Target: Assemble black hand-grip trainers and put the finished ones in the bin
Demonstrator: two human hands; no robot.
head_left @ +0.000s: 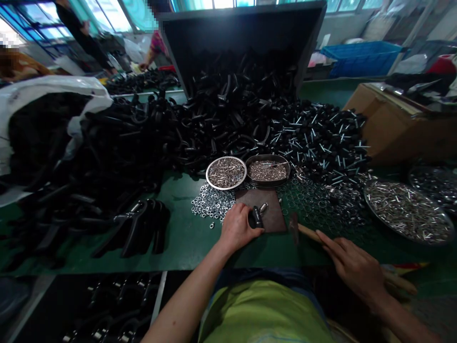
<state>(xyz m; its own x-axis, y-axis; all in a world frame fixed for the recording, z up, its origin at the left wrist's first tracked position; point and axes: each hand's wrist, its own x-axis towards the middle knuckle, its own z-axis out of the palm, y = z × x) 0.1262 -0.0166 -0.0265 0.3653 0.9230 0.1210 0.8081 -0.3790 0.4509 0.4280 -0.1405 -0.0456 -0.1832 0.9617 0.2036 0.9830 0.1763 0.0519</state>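
Observation:
My left hand (pixel 236 227) grips a small black curved part (pixel 257 220) between thumb and fingers, at the near side of a flat brown plate (pixel 274 216). A small metal spring (pixel 263 207) shows against the upper edge of that part; whether it is attached I cannot tell. In my right hand (pixel 353 264) is a hammer (pixel 310 233), held by its wooden handle, with its head just right of the plate. Loose nuts (pixel 210 202) lie to the left of the plate. Behind it stand a round dish of metal pins (pixel 226 173) and an oval tin of tiny metal pieces (pixel 267 170).
Black curved parts (pixel 214 119) heap up before a large tilted bin (pixel 243 28). Right of them lie black parts with bolts (pixel 321 138), wire rings (pixel 307 197), a tray of pins (pixel 407 212) and a cardboard box (pixel 392 119). Assembled black pieces (pixel 137 228) stand left. People are behind.

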